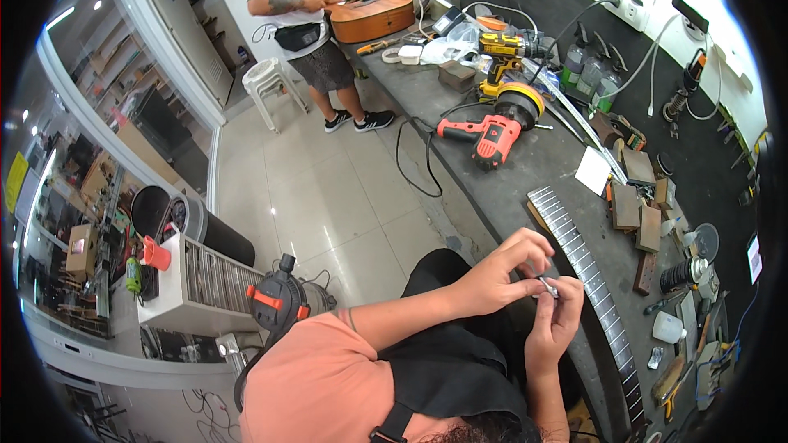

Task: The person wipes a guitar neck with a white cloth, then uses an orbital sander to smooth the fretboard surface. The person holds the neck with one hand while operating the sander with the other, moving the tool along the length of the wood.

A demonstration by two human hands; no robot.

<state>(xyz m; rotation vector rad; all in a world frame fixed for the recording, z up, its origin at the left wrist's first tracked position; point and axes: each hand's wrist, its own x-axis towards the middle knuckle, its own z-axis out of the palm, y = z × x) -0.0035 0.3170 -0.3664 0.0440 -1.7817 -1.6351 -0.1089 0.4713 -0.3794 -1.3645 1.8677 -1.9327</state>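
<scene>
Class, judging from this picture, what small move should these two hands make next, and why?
Probably steady the small silvery piece in the right hand before shifting it: it looks pinched rather than fully gripped, the left hand is right at it, and the fretted neck lies close by.

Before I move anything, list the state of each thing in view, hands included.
Small metal piece: held off the bench
Left hand: fingers bent, at the metal piece
Right hand: pinching it
Fretted guitar neck: lying frets up
Red disc polisher: lying
Yellow cordless drill: standing on its battery
Acoustic guitar: lying flat
White stool: upright
Spray bottles: upright
</scene>
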